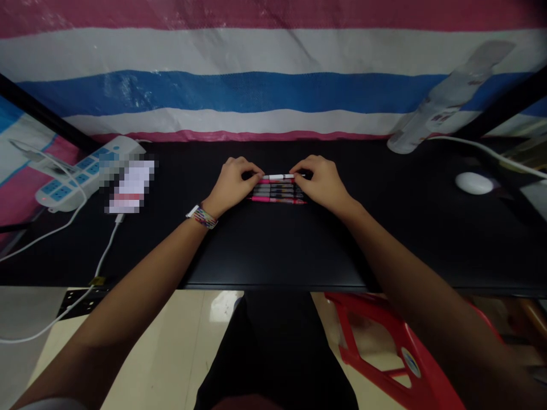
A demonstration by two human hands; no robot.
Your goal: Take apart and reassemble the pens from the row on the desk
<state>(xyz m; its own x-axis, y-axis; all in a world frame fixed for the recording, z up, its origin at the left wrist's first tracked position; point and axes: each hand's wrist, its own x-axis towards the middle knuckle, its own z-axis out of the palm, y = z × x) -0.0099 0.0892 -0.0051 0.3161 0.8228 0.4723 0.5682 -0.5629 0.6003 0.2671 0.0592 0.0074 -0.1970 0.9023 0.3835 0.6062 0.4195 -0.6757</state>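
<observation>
Several pens lie side by side across the black desk (273,250), roughly parallel to its front edge. Farthest from me is a white pen (278,176); my left hand (234,185) pinches its left end and my right hand (322,182) pinches its right end. Just below it sits a pink and red pen, partly covered by my fingers. Dark grey pens (277,190) fill the middle of the row. The nearest one is a pink pen (276,200) with a red tip at its right. A woven bracelet is on my left wrist.
At the left are a white power strip (85,173), a blurred-out phone-like object (132,185) and white cables. A clear bottle (410,134) stands at the back right, near a white mouse (473,183). Striped sheeting hangs behind. A red stool (384,373) is below the desk.
</observation>
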